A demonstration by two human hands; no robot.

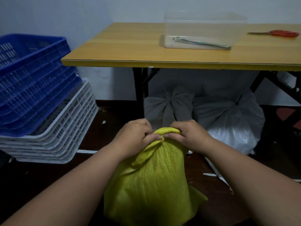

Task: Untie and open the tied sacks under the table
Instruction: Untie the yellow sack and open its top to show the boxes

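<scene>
Both arms reach forward, left grip point(136, 132) and right grip point(187, 134) curled, thumbs meeting.

text: none legible | labels: none | numbers: 0 readable

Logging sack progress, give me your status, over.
Both hands, left and right, grip the yellow sack at its bunched neck. Two pale sacks under the table still tied. Nothing in the way.
</scene>
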